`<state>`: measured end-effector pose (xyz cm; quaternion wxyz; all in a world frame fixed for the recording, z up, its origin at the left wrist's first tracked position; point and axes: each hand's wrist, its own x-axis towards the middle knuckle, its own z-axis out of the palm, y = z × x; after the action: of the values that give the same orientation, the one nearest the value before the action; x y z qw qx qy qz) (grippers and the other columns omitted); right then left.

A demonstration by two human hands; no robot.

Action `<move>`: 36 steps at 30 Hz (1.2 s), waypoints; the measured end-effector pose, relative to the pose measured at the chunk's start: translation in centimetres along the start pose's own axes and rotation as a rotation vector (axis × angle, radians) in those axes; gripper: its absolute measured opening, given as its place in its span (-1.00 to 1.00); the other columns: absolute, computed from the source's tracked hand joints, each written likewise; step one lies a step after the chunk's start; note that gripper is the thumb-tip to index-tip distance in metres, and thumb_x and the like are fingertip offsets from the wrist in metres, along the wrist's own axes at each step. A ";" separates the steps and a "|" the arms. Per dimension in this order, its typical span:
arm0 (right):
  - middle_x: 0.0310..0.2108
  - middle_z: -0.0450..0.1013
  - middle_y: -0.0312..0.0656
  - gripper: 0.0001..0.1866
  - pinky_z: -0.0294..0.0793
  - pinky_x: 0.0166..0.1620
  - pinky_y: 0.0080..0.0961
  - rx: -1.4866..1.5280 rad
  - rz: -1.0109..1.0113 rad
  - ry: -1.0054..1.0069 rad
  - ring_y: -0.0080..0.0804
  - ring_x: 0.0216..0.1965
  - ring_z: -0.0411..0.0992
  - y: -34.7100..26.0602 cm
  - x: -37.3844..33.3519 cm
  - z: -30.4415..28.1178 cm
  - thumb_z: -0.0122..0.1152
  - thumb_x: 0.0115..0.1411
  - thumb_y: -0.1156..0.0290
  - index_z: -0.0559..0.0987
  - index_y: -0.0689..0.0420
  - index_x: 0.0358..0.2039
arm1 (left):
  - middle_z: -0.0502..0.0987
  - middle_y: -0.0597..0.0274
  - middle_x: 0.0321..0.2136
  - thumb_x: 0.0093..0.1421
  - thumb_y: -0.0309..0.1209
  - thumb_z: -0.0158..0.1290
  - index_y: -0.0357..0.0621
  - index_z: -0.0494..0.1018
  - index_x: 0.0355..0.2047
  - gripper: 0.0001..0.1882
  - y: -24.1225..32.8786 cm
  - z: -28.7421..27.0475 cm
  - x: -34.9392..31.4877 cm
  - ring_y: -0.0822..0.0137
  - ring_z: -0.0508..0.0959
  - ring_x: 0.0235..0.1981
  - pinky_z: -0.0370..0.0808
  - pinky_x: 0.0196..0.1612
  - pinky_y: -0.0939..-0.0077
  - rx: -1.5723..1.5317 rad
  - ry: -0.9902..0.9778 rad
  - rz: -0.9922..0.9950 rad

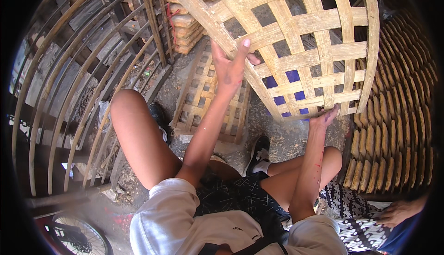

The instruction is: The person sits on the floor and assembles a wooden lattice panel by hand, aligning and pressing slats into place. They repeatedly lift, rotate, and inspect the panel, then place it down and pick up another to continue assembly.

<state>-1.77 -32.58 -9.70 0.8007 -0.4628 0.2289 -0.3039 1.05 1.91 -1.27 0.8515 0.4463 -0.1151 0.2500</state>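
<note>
I hold a woven bamboo lattice tray (289,37) up in front of me, tilted, with its open weave facing me. My left hand (228,67) is closed round its left edge strip, thumb on the near side. At the lower right edge, my right hand (326,117) grips the rim from below; part of its fingers is hidden by the slats. On the ground below lies a second bamboo lattice tray (200,98), partly covered by my left forearm. Something blue shows through the gaps of the raised tray.
Slatted wooden racks (81,77) stand at the left. At the upper left are stacked pale slabs (186,33). Rows of brown slabs (386,139) line the right side. Another person's hand (402,212) rests near patterned cloth (358,225). A bicycle wheel (76,236) shows lower left.
</note>
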 end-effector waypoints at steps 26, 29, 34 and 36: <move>0.33 0.30 -0.15 -0.30 0.29 0.37 -0.06 0.080 0.031 0.039 -0.22 0.31 0.29 -1.0 -0.6 1.8 -0.10 0.42 -0.12 0.30 0.02 0.44 | 0.63 0.11 -0.44 0.51 -0.39 0.04 -0.32 0.53 -0.16 -0.79 2.0 -3.4 2.5 0.16 0.74 -0.30 0.71 -0.16 0.25 -0.232 0.006 0.096; 0.38 0.27 -0.11 -0.28 0.22 0.44 0.00 0.088 -0.008 -0.004 -0.14 0.39 0.24 -1.1 -1.1 2.3 -0.11 0.43 -0.12 0.29 0.03 0.45 | 0.64 0.12 -0.43 0.47 -0.43 0.10 -0.31 0.56 -0.19 -0.84 2.1 -3.7 2.5 0.19 0.74 -0.29 0.71 -0.15 0.26 -0.156 -0.014 0.086; 0.45 0.22 -0.08 -0.26 0.26 0.43 0.04 0.124 0.026 0.001 -0.08 0.43 0.22 -1.9 -1.5 3.0 -0.12 0.44 -0.13 0.27 0.03 0.49 | 0.67 0.17 -0.40 0.34 -0.50 0.24 -0.26 0.62 -0.21 -0.92 2.6 -3.8 2.7 0.26 0.74 -0.28 0.70 -0.13 0.30 0.055 -0.042 -0.033; 0.46 0.21 -0.07 -0.26 0.28 0.43 0.04 0.110 0.020 0.003 -0.07 0.43 0.22 -2.3 -1.6 3.1 -0.12 0.45 -0.12 0.25 0.04 0.50 | 0.68 0.19 -0.39 0.29 -0.53 0.28 -0.26 0.63 -0.19 -0.89 2.9 -3.7 2.9 0.27 0.73 -0.27 0.70 -0.11 0.31 0.090 -0.029 -0.091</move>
<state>-1.47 -30.48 -6.08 0.8275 -0.4154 0.2178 -0.3085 1.86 7.29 -0.13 0.8393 0.4925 -0.0955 0.2093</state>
